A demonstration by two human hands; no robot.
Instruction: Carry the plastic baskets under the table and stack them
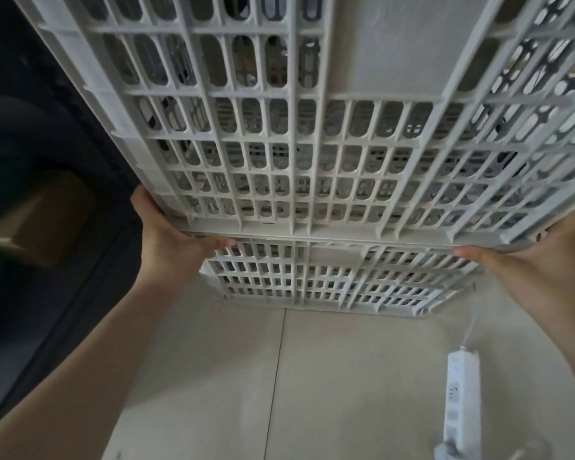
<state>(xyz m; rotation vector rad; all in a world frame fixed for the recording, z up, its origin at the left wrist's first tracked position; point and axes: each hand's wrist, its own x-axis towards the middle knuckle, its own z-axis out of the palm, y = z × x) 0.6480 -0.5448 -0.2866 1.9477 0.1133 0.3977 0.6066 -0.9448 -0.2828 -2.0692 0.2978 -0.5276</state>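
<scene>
The large pale-grey slotted plastic basket (312, 127) fills the view from nine o'clock round through twelve to three, tipped so its lattice wall faces the camera. Its near rim sits just above a second pale-grey slotted plastic basket (329, 280), which stands on the beige tiled floor (346, 376) at centre. Whether the two rims touch all the way along cannot be told.

The left hand (176, 240) holds the upper basket's near corner at nine o'clock, fingers curled under the rim and clenched on it. The right hand (528, 257) does the same at the three o'clock corner, thumb along the edge, so each grip is grasping the rim.

The basket looks stiff and fairly light for its bulk, being mostly holes and thin ribs. The bulk is the trouble: it blocks the view of what lies beyond. The thick rim at the two corners seems the soundest place to hold, since the ribs would dig into fingers and the smooth plastic could slip.

A white power strip (463, 403) with its cord lies on the floor at five o'clock, near the right forearm. It is probably a trip or snag risk. A dark bulky shape (47, 161) stands at nine o'clock.
</scene>
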